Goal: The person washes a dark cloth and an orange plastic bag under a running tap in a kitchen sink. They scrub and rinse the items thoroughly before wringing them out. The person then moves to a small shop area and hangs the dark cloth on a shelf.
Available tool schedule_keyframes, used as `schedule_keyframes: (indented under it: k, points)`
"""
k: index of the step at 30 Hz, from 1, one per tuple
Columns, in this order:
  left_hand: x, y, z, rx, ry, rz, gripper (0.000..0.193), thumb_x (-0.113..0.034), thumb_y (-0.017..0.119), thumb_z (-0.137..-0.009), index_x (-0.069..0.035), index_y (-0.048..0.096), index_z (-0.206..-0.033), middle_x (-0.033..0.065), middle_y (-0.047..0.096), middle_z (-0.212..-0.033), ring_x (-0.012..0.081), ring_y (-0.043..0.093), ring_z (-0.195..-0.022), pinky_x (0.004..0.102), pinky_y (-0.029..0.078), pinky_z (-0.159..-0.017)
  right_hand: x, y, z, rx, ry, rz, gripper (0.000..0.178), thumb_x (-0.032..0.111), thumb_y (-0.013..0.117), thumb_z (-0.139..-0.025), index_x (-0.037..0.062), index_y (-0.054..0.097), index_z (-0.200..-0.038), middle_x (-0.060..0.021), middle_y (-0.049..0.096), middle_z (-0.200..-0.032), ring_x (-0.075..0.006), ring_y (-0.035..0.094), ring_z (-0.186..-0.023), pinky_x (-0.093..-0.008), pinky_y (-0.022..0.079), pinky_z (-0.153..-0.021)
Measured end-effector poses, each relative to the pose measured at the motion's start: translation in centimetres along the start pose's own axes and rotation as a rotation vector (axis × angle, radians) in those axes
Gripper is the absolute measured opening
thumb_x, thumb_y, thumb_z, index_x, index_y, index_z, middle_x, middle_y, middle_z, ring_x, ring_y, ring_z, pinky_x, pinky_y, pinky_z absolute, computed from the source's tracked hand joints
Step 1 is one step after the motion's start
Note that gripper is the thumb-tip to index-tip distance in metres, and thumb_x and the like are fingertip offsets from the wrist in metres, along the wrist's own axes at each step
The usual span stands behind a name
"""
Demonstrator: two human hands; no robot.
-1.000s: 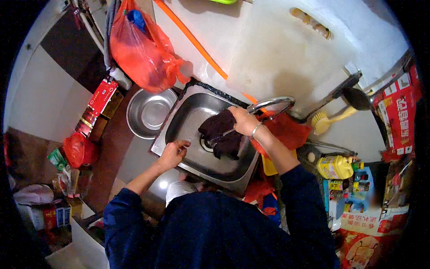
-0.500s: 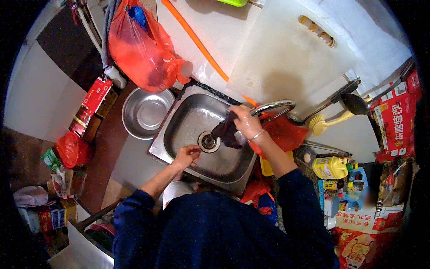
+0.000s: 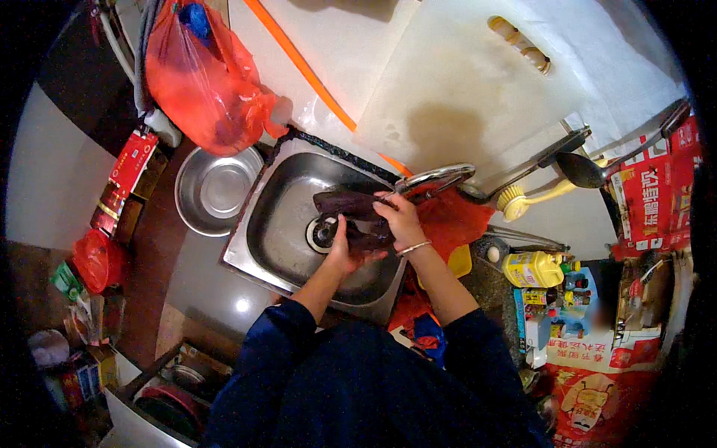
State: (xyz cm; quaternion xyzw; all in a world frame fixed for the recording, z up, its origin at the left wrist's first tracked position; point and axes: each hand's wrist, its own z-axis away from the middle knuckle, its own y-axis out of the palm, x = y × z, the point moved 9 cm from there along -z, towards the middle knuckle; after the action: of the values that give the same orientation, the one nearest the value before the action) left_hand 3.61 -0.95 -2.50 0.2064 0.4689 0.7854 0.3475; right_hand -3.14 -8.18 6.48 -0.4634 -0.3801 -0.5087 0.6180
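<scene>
Dark cloth (image 3: 345,204) mid-frame over sink (image 3: 280,218); right hand (image 3: 403,222) grip holding it; left hand (image 3: 347,257) alongside, grip unclear; best handled low, evenly supported.

Ahead of me, a pale, smooth wall (image 3: 328,45), part of it covered at my upper right by a crinkled white sheet (image 3: 627,67); to my right, a dark speckled countertop (image 3: 495,302). On my left I note a flat pale-grey panel (image 3: 67,160) meeting a near-black one (image 3: 82,82), then a dark reddish-brown strip (image 3: 160,250) beside a glossy grey surface (image 3: 209,272) catching one bright white glare spot (image 3: 241,305). Lower left, an open drawer with a pale metallic front (image 3: 142,418), its interior dim.
</scene>
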Motion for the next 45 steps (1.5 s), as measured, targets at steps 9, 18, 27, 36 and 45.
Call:
schedule_keyframes:
  k: [9,18,27,36,45]
  points:
    - [-2.9,-2.0,-3.7,-0.127,0.133,0.268,0.06,-0.051,0.052,-0.083,0.0,0.047,-0.114,0.0177,0.055,-0.11,0.0335,0.053,-0.1,0.0482,0.042,-0.089,0.8,2.5,4.2,0.395,-0.147,0.406,0.048,0.013,0.064,-0.075,-0.0016,0.049,-0.118,-0.009,0.058,-0.103,-0.0182,0.057,-0.088,-0.0317,0.047,-0.077]
    - [-6.0,-1.7,-7.5,0.033,0.126,0.21,0.026,-0.018,0.064,-0.079,0.004,0.052,-0.086,0.0165,0.057,-0.081,0.029,0.057,-0.073,0.0404,0.05,-0.069,6.6,5.8,10.1,0.474,-0.644,1.314,0.042,0.01,0.046,-0.076,0.0002,0.05,-0.117,-0.01,0.054,-0.091,-0.0266,0.052,-0.078,-0.0364,0.046,-0.071]
    - [-4.4,-2.4,-3.6,-0.07,0.006,-0.085,0.032,-0.033,0.06,-0.083,-0.005,0.056,-0.099,0.0111,0.062,-0.094,0.0242,0.06,-0.082,0.0389,0.049,-0.071,9.5,-1.1,2.4,-0.032,-0.839,0.823,0.035,0.007,0.058,-0.071,0.0007,0.055,-0.106,-0.0094,0.057,-0.082,-0.0231,0.054,-0.073,-0.0311,0.047,-0.061]
    - [-3.4,0.8,-1.1,0.056,0.037,-0.031,0.052,-0.052,0.047,-0.085,-0.012,0.053,-0.117,0.0072,0.06,-0.11,0.0236,0.058,-0.094,0.0391,0.046,-0.083,-7.2,-1.5,-0.6,-0.196,0.002,-0.404,0.047,0.036,0.055,-0.087,0.0048,0.047,-0.121,-0.0078,0.057,-0.11,-0.0178,0.055,-0.097,-0.0296,0.043,-0.086]
    - [-1.1,0.1,0.1,0.083,-0.059,0.016,0.048,-0.043,0.056,-0.081,-0.014,0.051,-0.12,0.0053,0.055,-0.118,0.0241,0.054,-0.105,0.0442,0.041,-0.091,-7.9,5.3,-3.4,0.365,0.179,-1.17,0.054,0.048,0.046,-0.086,0.004,0.046,-0.118,-0.0182,0.05,-0.118,-0.0349,0.052,-0.105,-0.0576,0.042,-0.087]
